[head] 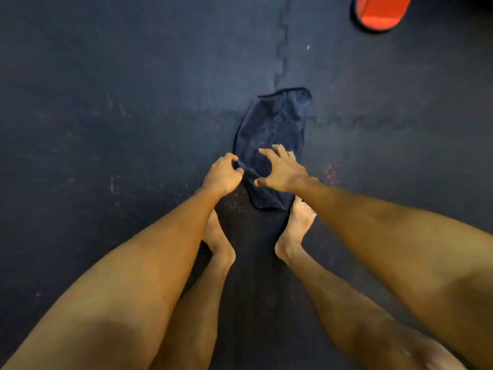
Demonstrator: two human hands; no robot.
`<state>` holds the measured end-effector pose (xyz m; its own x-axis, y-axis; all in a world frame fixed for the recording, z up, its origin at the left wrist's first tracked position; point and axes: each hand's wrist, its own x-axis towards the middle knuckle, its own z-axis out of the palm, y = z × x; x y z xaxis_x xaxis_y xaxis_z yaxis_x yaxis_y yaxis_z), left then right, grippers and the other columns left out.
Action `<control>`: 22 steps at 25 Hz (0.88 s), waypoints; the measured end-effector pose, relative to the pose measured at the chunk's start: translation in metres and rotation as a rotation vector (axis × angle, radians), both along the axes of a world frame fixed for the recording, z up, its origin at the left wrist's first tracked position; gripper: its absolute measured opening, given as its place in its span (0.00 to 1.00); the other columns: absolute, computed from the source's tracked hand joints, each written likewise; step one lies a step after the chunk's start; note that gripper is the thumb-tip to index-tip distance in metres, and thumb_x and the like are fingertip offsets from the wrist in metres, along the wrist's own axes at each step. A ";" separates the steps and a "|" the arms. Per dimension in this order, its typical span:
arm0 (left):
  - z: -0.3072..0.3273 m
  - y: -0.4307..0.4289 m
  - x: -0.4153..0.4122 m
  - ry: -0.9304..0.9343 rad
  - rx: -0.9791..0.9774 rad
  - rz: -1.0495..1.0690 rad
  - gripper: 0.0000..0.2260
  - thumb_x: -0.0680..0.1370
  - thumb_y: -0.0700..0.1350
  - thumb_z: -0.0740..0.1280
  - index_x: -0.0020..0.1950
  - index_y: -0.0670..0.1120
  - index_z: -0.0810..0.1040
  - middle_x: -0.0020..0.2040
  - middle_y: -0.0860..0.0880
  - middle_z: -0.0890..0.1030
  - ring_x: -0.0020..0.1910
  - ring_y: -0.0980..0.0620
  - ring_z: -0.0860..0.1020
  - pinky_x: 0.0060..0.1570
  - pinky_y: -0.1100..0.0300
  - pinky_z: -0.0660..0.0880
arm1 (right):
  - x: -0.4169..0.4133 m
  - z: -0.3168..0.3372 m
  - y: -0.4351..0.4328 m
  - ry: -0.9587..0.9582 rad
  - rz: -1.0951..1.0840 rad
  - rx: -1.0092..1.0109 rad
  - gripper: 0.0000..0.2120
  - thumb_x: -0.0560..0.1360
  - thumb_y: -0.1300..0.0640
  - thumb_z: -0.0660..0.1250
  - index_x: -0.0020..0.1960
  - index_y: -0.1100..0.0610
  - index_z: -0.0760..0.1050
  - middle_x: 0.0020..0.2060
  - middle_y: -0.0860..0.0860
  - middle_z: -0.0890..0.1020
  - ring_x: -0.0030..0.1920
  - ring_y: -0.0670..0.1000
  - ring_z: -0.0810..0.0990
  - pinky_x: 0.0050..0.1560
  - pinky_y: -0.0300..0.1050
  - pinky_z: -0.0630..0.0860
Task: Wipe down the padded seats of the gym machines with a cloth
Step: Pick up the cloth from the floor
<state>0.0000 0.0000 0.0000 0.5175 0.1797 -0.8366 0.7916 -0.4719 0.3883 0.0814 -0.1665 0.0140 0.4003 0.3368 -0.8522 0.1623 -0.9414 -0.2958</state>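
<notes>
Cloth is dark blue, lying crumpled lengthwise on the black rubber floor, just beyond the person's bare feet; its near end is right at the toes and its far end points away. No gym seat clearly in view. A red thing sits far right, cut off by the frame, can't tell what it is.

Left hand is at the cloth's left edge w/ thumb & fingers curled, pinching a small fold of fabric. Right hand is spread wide, fingers bent claw-like over the near-middle of the cloth. It looks to be holding nothing, and I can't tell if the tips touch the fabric.

Step in hand, as I read it: picking the cloth up off the floor, so wiping hasn't begun.

To do it well:
- Bring the right hand down & close on the bulk of the cloth, not just one layer.
- Keep the left pinch firm so the edge doesn't slip as it lifts.
- Gather toward the middle, lift w/ both hands so the far end doesn't drag on the floor.
- Fold to a flat pad, w/ the floor-side turned inward, before it goes on any padding.
</notes>
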 end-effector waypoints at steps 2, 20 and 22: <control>-0.050 -0.003 -0.008 0.023 0.024 0.021 0.19 0.81 0.46 0.64 0.72 0.48 0.71 0.71 0.44 0.73 0.69 0.43 0.72 0.68 0.49 0.70 | -0.015 -0.053 0.001 0.011 0.000 -0.075 0.53 0.69 0.35 0.76 0.82 0.40 0.47 0.81 0.48 0.46 0.80 0.63 0.48 0.71 0.67 0.67; -0.025 0.013 0.009 -0.012 0.044 -0.053 0.18 0.83 0.47 0.63 0.73 0.47 0.70 0.70 0.45 0.71 0.68 0.45 0.72 0.66 0.51 0.69 | 0.023 -0.031 0.007 -0.239 -0.683 -0.001 0.12 0.76 0.66 0.64 0.58 0.60 0.68 0.59 0.58 0.71 0.58 0.64 0.76 0.49 0.49 0.66; 0.006 0.016 0.025 -0.038 0.060 -0.052 0.18 0.83 0.46 0.63 0.73 0.46 0.70 0.70 0.45 0.71 0.68 0.45 0.72 0.67 0.51 0.69 | 0.044 0.006 0.012 -0.219 -0.734 -0.073 0.20 0.77 0.58 0.67 0.66 0.62 0.66 0.66 0.61 0.69 0.63 0.66 0.74 0.54 0.52 0.68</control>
